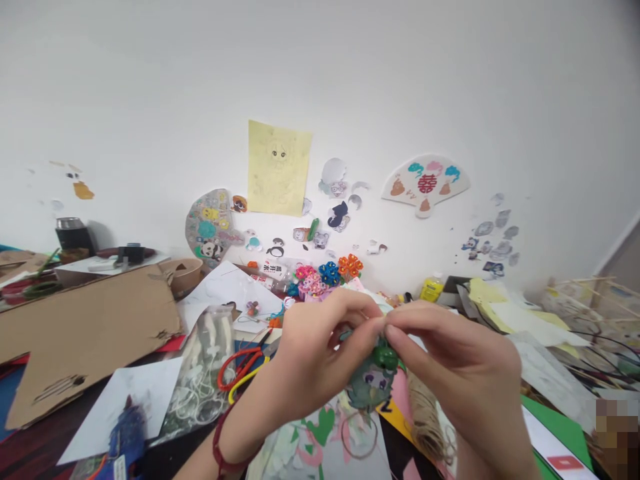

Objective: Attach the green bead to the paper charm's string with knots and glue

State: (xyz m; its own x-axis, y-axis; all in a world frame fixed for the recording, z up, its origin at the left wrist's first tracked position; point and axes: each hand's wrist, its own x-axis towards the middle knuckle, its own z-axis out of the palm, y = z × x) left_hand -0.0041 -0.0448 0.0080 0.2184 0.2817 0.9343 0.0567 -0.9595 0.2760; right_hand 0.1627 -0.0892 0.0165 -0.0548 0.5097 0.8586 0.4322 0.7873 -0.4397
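Note:
My left hand (320, 353) and my right hand (460, 367) meet in front of me, thumbs and forefingers pinched together at the top of a flat cartoon charm (370, 387). This charm has a greenish character with dark eyes. A shiny green bell-like ball (386, 357) hangs at its top, just under my fingertips. What exactly sits between the fingertips is too small to make out. Below the charm lies a thin ring (359, 457) over paper scraps. A roll of twine (425, 420) is beside my right hand, and red-handled scissors (240, 370) lie left of my left wrist.
Cardboard (95, 327) covers the left side of the table. A plastic bag of white cords (203, 373) and a blue object (127, 427) lie closer in. Colourful flowers (320, 277) stand against the wall. Papers (525, 320) and a wooden frame (595, 297) are at the right.

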